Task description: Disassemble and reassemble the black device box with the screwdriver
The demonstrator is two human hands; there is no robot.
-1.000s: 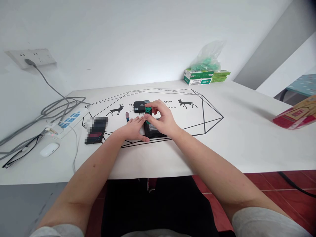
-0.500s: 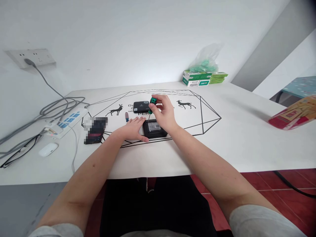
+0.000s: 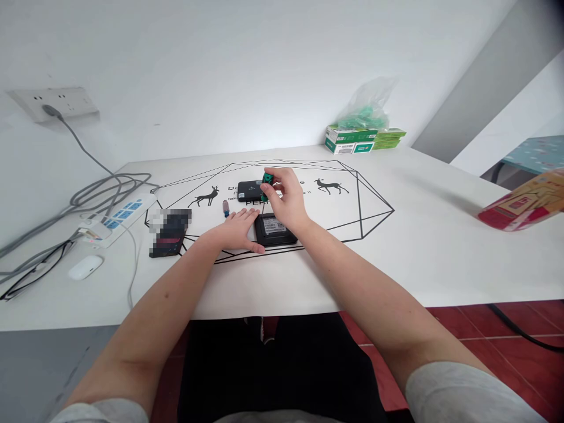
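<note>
Phone (image 3: 173, 238): surface partly pixelated. Packet (image 3: 520, 204): cut off by right edge. Label (image 3: 271, 226): print illegible. Screwdriver (image 3: 267, 178): handle partly covered by right hand (image 3: 284, 197).

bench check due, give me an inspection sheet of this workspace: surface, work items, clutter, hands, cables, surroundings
surface: white tabletop with black deer prints
work items: black labelled device lying flat; green-handled screwdriver held nearly upright over its far left corner, tip contact unclear
clutter: second black device, small screwdriver, partly pixelated dark object, white case, eyeglasses, boxes under a plastic bag, package
hands: left hand flat beside the device; right hand grips the green-handled screwdriver
cables: grey cable coiled beside power strip, plugged into wall socket
surroundings: white wall, red tiled floor; other people: nothing seen
</note>
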